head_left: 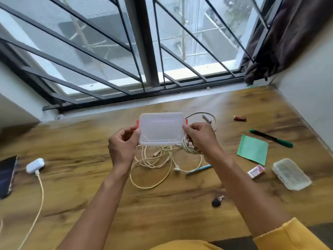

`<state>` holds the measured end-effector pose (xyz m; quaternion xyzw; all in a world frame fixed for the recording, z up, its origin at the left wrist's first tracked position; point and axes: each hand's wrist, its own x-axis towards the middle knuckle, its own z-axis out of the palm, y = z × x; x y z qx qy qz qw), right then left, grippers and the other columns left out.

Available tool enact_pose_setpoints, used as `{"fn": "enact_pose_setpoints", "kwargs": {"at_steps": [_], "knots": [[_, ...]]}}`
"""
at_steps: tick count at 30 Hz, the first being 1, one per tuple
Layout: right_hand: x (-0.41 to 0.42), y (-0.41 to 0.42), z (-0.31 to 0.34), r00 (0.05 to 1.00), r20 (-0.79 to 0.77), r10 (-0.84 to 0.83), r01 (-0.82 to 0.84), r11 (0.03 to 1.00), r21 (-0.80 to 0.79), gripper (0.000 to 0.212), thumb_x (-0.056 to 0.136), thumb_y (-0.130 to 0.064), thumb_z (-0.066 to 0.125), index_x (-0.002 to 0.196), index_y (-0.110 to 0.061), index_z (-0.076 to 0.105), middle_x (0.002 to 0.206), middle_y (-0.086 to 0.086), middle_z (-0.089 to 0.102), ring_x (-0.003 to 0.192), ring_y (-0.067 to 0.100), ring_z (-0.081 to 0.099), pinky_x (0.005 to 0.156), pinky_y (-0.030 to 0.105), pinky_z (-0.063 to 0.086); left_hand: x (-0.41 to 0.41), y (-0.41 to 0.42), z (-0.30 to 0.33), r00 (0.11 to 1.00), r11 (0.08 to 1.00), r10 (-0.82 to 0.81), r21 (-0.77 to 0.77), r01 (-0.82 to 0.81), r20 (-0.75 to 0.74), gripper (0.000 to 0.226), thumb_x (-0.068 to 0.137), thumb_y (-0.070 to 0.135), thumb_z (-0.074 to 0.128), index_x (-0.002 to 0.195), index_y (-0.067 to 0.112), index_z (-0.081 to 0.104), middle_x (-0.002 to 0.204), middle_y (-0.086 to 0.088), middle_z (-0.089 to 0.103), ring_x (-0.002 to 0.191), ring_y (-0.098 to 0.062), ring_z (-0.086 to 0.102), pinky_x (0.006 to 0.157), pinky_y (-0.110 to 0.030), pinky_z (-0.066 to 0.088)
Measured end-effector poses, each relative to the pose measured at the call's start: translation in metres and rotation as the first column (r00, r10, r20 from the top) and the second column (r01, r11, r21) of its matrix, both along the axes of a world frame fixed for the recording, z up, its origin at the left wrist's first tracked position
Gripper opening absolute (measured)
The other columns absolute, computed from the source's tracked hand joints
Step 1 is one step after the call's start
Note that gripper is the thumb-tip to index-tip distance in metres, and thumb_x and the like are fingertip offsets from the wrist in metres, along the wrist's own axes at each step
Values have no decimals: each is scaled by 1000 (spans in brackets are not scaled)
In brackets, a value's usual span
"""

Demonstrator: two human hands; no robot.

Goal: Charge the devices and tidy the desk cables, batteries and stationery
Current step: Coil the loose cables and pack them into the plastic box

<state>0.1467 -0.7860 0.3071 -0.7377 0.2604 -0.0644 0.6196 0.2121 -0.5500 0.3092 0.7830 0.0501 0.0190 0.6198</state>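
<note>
I hold a translucent plastic box (161,129) with red side clips above the wooden desk (90,186). My left hand (124,147) grips its left edge. My right hand (200,136) grips its right edge and also holds a coiled white cable (189,147) under the fingers. More loose white cables (153,165) lie tangled on the desk below the box. A white earbud case (35,165) sits at the left with a charging cable (38,199) plugged in, beside a dark phone (7,175).
To the right lie a red battery (240,118), a white battery (206,117), a green pen (271,138), a green sticky-note pad (253,149), a blue pen (198,169), an eraser (255,171), a second clear box (291,174) and a small black clip (217,202). The window grille stands behind.
</note>
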Motion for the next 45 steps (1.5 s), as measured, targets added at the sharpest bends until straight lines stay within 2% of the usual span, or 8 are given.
{"fn": "enact_pose_setpoints", "kwargs": {"at_steps": [6,12,14,21,27,34,40,45], "knots": [[15,75,10,989,56,136,-136,991,8,42,100,-30,69,71,-1,66,47,-10,48,43,6,41,53,30,33,-16,78,2,985,981,171,-100,-168,24,17,93,21,81,110,23,81,99,1,83,93,-22,79,89,-51,65],[24,136,-2,972,24,234,-232,970,-70,51,100,-26,67,50,-23,57,43,-14,46,43,1,40,55,30,32,-28,140,-13,953,950,301,-82,-302,-21,19,84,37,86,100,27,83,89,2,83,87,-24,79,89,-55,64],[26,153,-11,970,-8,243,-242,965,-100,52,100,-28,67,49,-22,54,44,-13,44,47,9,41,58,33,33,-31,156,-23,945,944,326,-51,-327,-33,18,84,38,85,99,28,83,88,4,82,88,-24,80,88,-54,64],[26,192,-43,952,-120,281,-296,945,-137,48,101,-37,62,64,-7,58,56,2,53,57,22,50,60,38,37,-44,193,-47,920,919,387,108,-378,-69,18,90,30,83,105,20,85,91,11,80,92,-12,77,87,-35,60],[24,210,-55,932,-198,303,-335,930,-152,46,101,-36,59,68,-5,55,50,-6,48,53,19,46,58,34,35,-51,212,-56,912,911,396,169,-375,-108,16,91,29,80,104,21,85,94,13,80,95,-8,74,77,-21,51],[26,213,-58,920,-236,311,-337,938,-76,41,102,-32,58,73,-4,60,48,-10,46,52,16,44,57,32,34,-49,215,-60,911,912,392,183,-366,-130,12,93,25,77,101,20,85,90,16,78,93,-7,73,74,-20,50],[24,205,-54,918,-232,321,-322,946,34,37,106,-25,55,71,-15,56,55,0,43,43,13,37,42,24,25,-48,215,-64,896,912,406,143,-385,-180,11,96,19,74,92,25,81,86,20,74,91,-6,72,71,-18,50],[22,200,-58,926,-264,269,-289,957,-38,15,94,-30,64,85,-19,62,59,-4,57,51,15,47,51,29,32,-48,215,-63,879,904,426,138,-405,-213,13,96,16,73,101,28,77,89,12,76,83,-6,72,65,-17,54]]}}
